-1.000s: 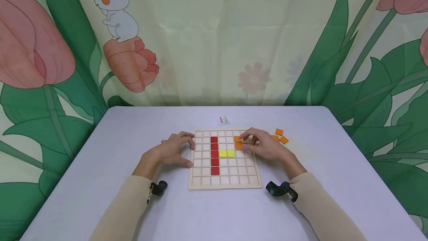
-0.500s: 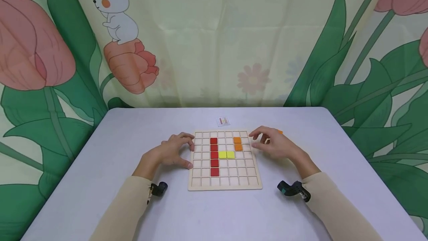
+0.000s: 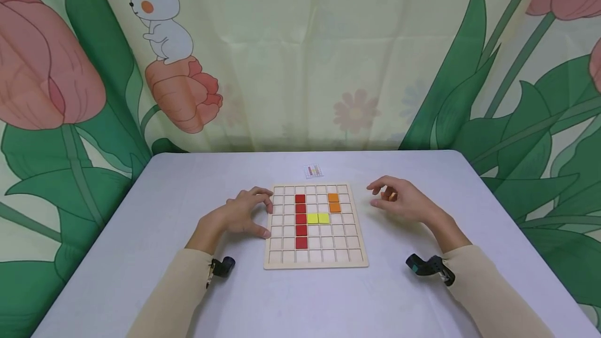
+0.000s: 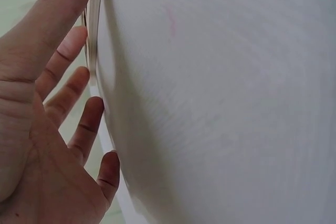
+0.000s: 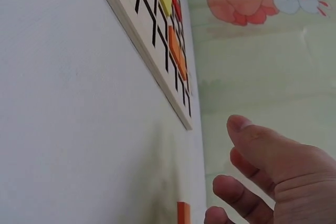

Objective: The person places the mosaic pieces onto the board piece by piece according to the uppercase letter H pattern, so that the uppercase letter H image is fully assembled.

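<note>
On the table lies a square wooden grid board (image 3: pixel 315 265). A column of several red tiles (image 3: pixel 301 219) sits in its cells, with two yellow tiles (image 3: pixel 317 218) beside it and two orange tiles (image 3: pixel 334 202) farther right. My left hand (image 3: pixel 238 212) rests at the board's left edge, fingers and thumb spread along it. To the right of the board, my right hand (image 3: pixel 403 200) hovers with loosely bent fingers and nothing gripped. Below it, the right wrist view shows part of a loose orange tile (image 5: pixel 183 213); in the head view the hand mostly hides the loose tiles.
A small printed card (image 3: pixel 312 171) with a coloured grid pattern lies behind the board. The white table (image 3: pixel 188 186) ends at a curtain (image 3: pixel 281 67) printed with flowers and a rabbit. Each wrist wears a black camera.
My right hand has left the upper orange tile on the board and moved right, over the loose orange tiles, covering them. My left hand has stayed at the board's edge.
</note>
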A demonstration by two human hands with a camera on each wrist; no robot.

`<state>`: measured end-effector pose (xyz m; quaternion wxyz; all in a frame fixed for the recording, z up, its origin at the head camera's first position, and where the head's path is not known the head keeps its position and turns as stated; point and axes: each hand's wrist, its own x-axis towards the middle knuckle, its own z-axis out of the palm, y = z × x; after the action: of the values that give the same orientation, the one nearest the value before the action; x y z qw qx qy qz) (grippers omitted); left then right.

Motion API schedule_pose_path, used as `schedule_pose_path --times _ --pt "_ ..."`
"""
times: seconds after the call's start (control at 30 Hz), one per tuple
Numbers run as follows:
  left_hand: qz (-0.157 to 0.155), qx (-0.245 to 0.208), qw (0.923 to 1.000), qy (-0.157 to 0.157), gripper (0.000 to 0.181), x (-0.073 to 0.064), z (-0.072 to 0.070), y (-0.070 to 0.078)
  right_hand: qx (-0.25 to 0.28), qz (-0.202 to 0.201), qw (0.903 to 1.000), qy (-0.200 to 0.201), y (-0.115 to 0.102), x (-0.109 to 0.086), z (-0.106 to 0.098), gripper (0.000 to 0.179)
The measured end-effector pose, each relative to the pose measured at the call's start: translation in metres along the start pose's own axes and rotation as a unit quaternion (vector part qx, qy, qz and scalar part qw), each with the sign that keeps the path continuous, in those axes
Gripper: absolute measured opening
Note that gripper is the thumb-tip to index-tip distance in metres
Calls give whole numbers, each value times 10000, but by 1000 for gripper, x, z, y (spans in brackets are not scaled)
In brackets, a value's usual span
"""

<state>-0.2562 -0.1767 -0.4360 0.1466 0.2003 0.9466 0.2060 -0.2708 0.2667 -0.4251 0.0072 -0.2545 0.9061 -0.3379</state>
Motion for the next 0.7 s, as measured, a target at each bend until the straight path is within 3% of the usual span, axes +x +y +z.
schedule_pose_path --times 0.3,0.7 --pt "13 -72 10000 -17 47 -4 0 0 61 -209 9994 283 13 -19 -7 32" --pt "95 -52 9999 16 48 -3 -2 -1 -352 -210 9982 447 28 -26 -18 31"
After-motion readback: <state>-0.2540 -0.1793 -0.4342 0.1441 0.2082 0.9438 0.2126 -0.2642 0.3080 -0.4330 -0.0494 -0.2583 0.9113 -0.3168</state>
